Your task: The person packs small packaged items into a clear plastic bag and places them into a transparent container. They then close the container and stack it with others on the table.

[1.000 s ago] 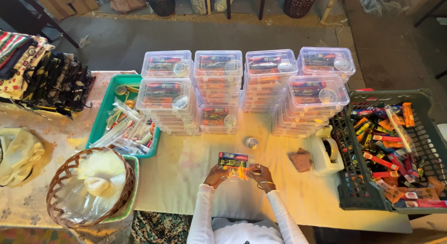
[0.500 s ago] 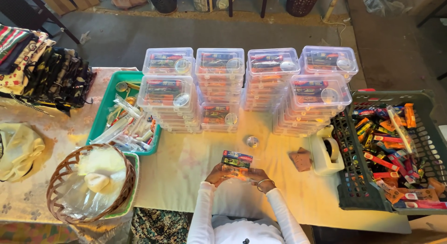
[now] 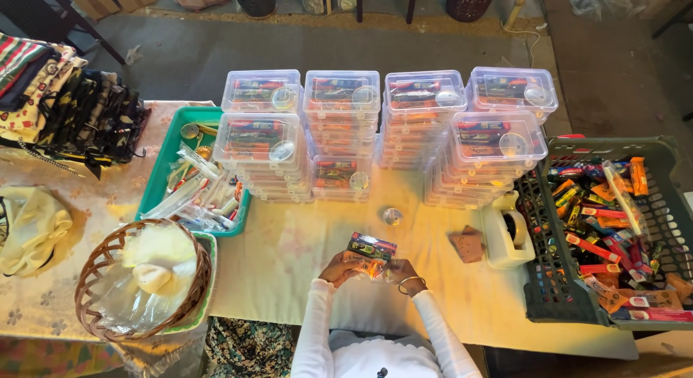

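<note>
Across the tabletop (image 3: 289,270) we have many filled clear boxes (image 3: 382,125) stacked, while the grey crate (image 3: 548,291) remains full of snacks. Our left hand (image 3: 341,268) and right hand (image 3: 398,271) pinch one small colourful packet (image 3: 369,249) at the near edge.

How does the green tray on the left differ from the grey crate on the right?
The green tray is shallow with solid walls; the grey crate is deeper, with slotted lattice walls. The green tray holds mostly clear-wrapped items and a few small round tins; the grey crate holds loose, brightly coloured wrapped bars. The green tray sits partly under a wicker basket's neighbour; the grey crate overhangs the table edge. Both are open-topped.
</note>
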